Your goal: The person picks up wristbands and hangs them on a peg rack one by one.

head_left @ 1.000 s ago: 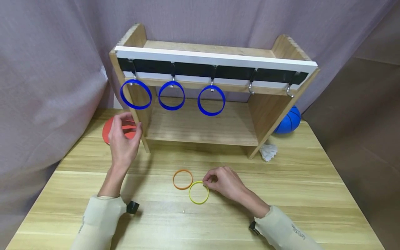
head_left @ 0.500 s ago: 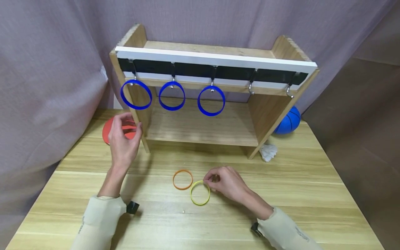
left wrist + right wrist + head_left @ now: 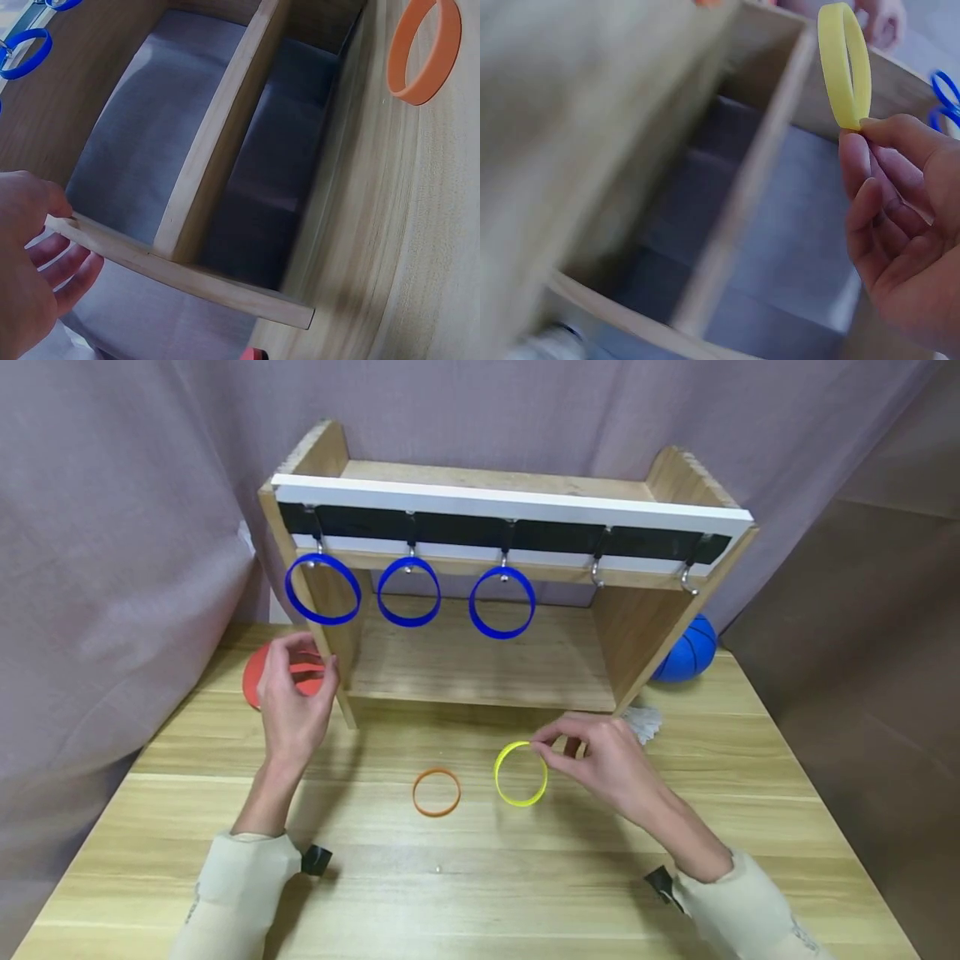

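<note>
My right hand point(image 3: 607, 760) pinches a yellow wristband point(image 3: 845, 71) by its edge between thumb and forefinger, raised off the table. At the shelf's left side, my left hand point(image 3: 294, 697) holds the front edge of the side panel point(image 3: 180, 275), thumb on one face and fingers on the other. The wooden shelf point(image 3: 480, 668) carries a front rail with several metal hooks. Blue wristbands point(image 3: 322, 589) hang from the three leftmost hooks; the two right hooks point(image 3: 687, 580) bear nothing. An orange wristband point(image 3: 437, 792) lies on the table in front of the shelf.
A red table-tennis bat point(image 3: 258, 677) lies behind my left hand. To the shelf's right are a blue ball point(image 3: 686, 652) with black lines and a white shuttlecock point(image 3: 643, 723), partly hidden. Curtains point(image 3: 487, 410) hang close behind and beside the table point(image 3: 390, 893).
The yellow wristband has come up off the table and moved right and toward the shelf with my right hand, away from the orange one. My left hand stays on the panel.
</note>
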Action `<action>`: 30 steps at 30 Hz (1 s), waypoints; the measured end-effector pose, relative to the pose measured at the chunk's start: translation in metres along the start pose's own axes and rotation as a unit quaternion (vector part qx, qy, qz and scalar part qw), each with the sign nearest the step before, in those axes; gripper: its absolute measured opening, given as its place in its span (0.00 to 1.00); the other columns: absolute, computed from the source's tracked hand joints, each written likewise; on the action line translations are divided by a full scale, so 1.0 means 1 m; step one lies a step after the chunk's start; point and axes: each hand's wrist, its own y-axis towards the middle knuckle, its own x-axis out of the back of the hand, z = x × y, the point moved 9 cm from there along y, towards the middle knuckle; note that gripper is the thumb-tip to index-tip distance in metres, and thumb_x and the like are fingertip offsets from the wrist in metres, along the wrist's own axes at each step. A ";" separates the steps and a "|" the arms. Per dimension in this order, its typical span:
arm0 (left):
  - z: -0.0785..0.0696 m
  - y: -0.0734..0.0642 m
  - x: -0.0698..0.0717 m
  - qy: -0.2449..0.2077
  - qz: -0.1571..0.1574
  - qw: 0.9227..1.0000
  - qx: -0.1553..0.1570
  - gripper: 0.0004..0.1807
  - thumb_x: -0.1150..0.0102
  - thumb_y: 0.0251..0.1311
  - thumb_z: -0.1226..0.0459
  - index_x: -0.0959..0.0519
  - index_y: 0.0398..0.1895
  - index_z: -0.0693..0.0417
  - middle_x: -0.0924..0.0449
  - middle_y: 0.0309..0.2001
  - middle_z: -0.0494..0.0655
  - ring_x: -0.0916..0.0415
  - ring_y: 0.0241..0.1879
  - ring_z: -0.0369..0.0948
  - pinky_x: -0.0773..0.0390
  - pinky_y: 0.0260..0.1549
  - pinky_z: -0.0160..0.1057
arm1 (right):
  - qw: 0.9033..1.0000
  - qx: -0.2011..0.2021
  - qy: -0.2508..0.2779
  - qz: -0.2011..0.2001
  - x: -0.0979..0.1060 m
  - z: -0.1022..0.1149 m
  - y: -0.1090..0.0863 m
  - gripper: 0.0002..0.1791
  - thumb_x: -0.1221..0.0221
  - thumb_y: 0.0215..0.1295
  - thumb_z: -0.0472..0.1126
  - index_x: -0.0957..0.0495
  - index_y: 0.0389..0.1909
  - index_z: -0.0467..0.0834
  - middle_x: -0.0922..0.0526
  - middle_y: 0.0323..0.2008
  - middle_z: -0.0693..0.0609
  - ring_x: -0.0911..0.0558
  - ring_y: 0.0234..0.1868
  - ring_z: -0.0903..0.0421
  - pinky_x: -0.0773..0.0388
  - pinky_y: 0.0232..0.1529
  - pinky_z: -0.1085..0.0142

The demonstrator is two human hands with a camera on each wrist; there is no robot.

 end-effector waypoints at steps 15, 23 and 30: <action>0.002 -0.001 0.000 -0.006 -0.006 1.000 0.003 0.18 0.38 0.52 0.82 0.27 0.47 0.75 0.23 0.38 0.65 0.21 0.33 0.57 0.17 0.33 0.28 | 0.979 0.093 -0.102 -0.149 0.129 0.078 0.052 0.07 0.30 0.54 0.32 0.13 0.34 0.42 0.15 0.29 0.57 0.25 0.20 0.66 0.29 0.21 0.81; 0.000 -0.001 0.000 -0.003 -0.004 1.000 0.001 0.17 0.38 0.51 0.82 0.27 0.46 0.75 0.23 0.37 0.65 0.21 0.32 0.55 0.17 0.33 0.31 | 0.941 0.121 -0.231 -0.218 0.155 0.096 0.062 0.08 0.36 0.63 0.38 0.14 0.39 0.37 0.15 0.30 0.46 0.20 0.20 0.57 0.34 0.22 0.79; -0.001 -0.001 0.000 0.003 -0.004 1.000 0.000 0.18 0.38 0.51 0.82 0.27 0.46 0.75 0.23 0.37 0.65 0.21 0.33 0.54 0.16 0.32 0.34 | 0.929 0.113 -0.263 -0.235 0.148 0.081 0.064 0.08 0.36 0.64 0.38 0.14 0.40 0.39 0.15 0.29 0.46 0.20 0.20 0.53 0.33 0.15 0.66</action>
